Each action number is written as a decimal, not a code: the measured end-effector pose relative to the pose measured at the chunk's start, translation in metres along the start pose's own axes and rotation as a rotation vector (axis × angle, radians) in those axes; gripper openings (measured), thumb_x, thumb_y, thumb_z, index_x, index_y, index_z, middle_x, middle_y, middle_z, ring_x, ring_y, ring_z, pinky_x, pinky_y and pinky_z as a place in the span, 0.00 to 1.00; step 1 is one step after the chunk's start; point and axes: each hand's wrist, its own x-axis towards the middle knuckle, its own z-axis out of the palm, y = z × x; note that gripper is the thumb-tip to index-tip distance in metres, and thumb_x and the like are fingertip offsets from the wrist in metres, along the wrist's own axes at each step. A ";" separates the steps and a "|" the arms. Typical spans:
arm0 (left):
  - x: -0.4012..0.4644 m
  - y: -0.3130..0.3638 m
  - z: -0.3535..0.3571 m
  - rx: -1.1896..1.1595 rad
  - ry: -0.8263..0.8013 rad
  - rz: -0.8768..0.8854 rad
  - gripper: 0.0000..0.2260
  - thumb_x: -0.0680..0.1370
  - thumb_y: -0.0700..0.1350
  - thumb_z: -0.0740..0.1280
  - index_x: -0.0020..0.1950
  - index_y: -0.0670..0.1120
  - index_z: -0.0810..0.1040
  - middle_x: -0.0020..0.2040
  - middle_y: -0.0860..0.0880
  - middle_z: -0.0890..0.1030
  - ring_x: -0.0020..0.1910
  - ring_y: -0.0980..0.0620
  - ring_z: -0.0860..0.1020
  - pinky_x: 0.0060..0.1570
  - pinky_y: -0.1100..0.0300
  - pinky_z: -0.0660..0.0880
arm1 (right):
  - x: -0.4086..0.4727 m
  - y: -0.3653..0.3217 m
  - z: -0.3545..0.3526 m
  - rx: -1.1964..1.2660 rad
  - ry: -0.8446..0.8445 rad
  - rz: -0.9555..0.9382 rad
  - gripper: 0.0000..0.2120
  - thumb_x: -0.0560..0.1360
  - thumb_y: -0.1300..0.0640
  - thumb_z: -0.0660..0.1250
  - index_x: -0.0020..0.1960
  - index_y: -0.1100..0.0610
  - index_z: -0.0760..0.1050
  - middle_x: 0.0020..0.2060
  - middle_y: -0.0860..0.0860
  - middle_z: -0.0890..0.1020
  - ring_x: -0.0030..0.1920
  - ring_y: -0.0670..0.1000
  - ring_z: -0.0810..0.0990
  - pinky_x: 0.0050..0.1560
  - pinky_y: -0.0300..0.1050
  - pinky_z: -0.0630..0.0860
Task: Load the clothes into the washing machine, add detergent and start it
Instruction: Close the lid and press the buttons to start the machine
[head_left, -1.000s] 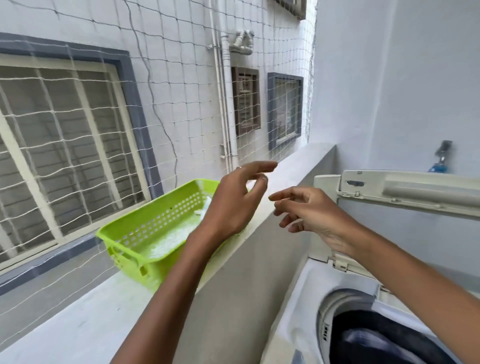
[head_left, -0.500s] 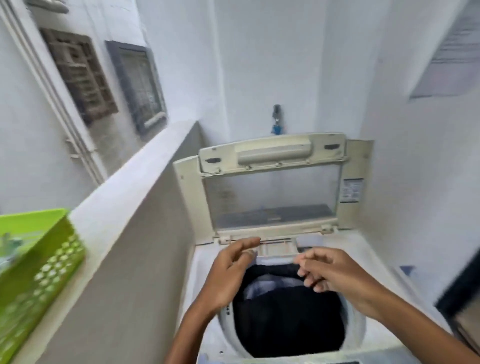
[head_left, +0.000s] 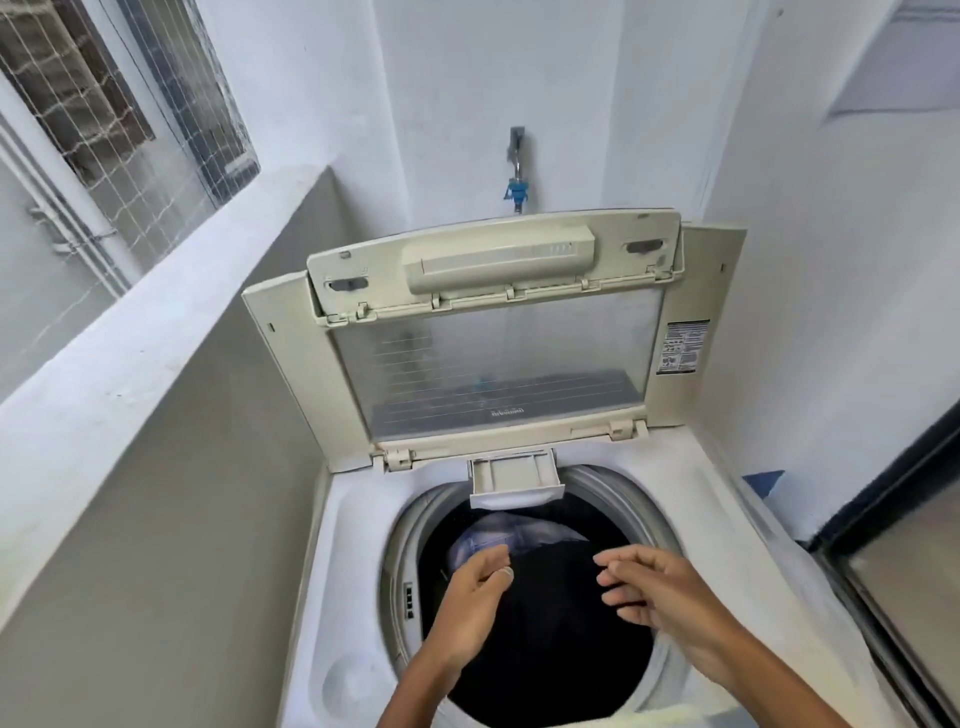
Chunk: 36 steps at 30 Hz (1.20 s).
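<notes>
Head view: left hand (head_left: 475, 597) and right hand (head_left: 657, 597) held loosely curled, empty, over washing machine (head_left: 343, 597) drum; clothes (head_left: 519, 540) loaded.

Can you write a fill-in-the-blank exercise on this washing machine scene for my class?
1. The washing machine's lid stands ____.
2. The detergent drawer is pulled ____.
3. Clothes lie inside the ____.
4. The left hand and right hand hold ____.

Missing words: open; out; drum; nothing
</notes>
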 end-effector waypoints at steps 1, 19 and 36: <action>0.007 0.000 -0.001 -0.017 0.022 -0.020 0.17 0.81 0.39 0.59 0.70 0.45 0.70 0.69 0.50 0.72 0.64 0.56 0.70 0.62 0.64 0.64 | 0.009 0.000 0.004 0.009 0.001 0.009 0.09 0.78 0.63 0.62 0.48 0.58 0.82 0.42 0.56 0.84 0.39 0.50 0.82 0.39 0.41 0.77; 0.093 -0.022 0.010 -0.108 0.192 -0.105 0.32 0.79 0.43 0.63 0.78 0.58 0.50 0.75 0.58 0.61 0.72 0.58 0.63 0.73 0.56 0.61 | 0.120 0.020 0.051 0.032 0.009 0.033 0.30 0.77 0.71 0.58 0.74 0.50 0.58 0.68 0.44 0.67 0.71 0.44 0.63 0.69 0.41 0.60; 0.101 -0.009 0.016 -0.168 0.197 -0.054 0.35 0.80 0.43 0.63 0.76 0.62 0.43 0.72 0.67 0.50 0.72 0.65 0.54 0.70 0.64 0.55 | 0.134 0.024 0.056 0.003 0.003 0.000 0.34 0.77 0.68 0.61 0.76 0.44 0.54 0.70 0.43 0.64 0.73 0.49 0.61 0.73 0.47 0.58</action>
